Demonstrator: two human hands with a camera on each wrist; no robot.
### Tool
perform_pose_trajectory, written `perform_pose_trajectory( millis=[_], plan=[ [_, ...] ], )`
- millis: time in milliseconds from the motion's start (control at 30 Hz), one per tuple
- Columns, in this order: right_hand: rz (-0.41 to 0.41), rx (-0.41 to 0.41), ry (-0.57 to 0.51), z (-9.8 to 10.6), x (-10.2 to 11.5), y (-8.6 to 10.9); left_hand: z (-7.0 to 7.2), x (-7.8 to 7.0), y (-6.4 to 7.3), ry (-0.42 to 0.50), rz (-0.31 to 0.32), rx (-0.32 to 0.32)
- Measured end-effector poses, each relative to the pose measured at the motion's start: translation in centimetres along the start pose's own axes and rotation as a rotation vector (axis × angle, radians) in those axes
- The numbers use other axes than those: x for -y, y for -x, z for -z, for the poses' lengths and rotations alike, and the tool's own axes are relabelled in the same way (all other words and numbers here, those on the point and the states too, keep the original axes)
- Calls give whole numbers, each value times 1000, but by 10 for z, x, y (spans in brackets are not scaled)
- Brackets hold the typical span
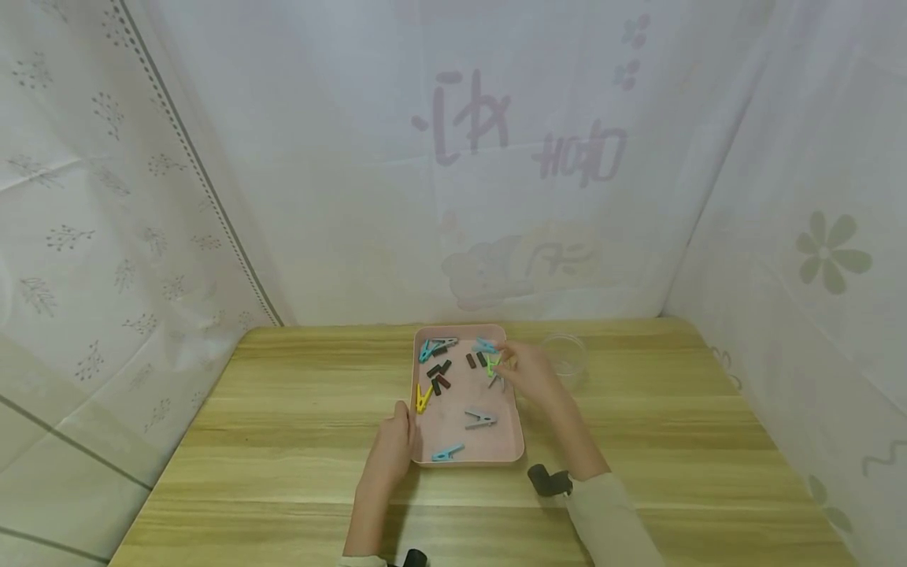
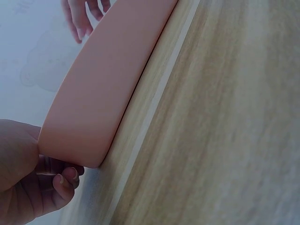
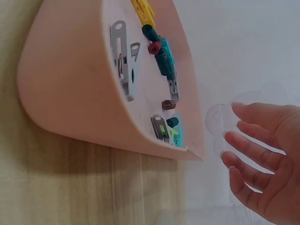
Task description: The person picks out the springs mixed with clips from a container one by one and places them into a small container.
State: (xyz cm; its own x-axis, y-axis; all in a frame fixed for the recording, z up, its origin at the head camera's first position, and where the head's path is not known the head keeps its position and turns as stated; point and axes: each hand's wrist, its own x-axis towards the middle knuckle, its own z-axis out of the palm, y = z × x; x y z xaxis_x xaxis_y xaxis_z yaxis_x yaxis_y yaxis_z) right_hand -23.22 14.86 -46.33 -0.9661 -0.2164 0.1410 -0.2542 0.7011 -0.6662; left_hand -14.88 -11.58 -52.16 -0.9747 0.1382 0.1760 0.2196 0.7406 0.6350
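A shallow pink tray (image 1: 453, 400) lies on the table with clothespins and small dark tubes in it. My left hand (image 1: 388, 449) grips its left wall near the front corner; in the left wrist view the fingers (image 2: 64, 186) curl against the outside. Over the tray's back right edge hovers my right hand (image 1: 533, 376), fingers spread and loosely bent, nothing between them in the right wrist view. Closest to it are a blue clothespin (image 1: 486, 345), a green clothespin (image 1: 490, 365) and a grey one, partly covered. A yellow clothespin (image 1: 423, 398) leans by the left wall.
Just right of the tray stands a clear round container (image 1: 583, 346). Another grey clothespin (image 1: 480, 419) and a light blue one (image 1: 447, 453) lie toward the tray's front. Patterned white cloth hangs behind and on both sides of the wooden table (image 1: 298, 425).
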Motion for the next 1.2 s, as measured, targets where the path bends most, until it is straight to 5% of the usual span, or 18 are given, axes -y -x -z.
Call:
perform_pose_trajectory(
  millis=[500, 867, 1200],
  plan=[
    [-47, 85, 99, -8, -1, -25, -1, -1, -1, 33, 84, 50],
    [-41, 130, 120, -11, -5, -32, -2, -1, -1, 22, 80, 41],
    [-153, 220, 61, -13, -5, -47, -1, -1, -1, 38, 84, 59]
  ],
)
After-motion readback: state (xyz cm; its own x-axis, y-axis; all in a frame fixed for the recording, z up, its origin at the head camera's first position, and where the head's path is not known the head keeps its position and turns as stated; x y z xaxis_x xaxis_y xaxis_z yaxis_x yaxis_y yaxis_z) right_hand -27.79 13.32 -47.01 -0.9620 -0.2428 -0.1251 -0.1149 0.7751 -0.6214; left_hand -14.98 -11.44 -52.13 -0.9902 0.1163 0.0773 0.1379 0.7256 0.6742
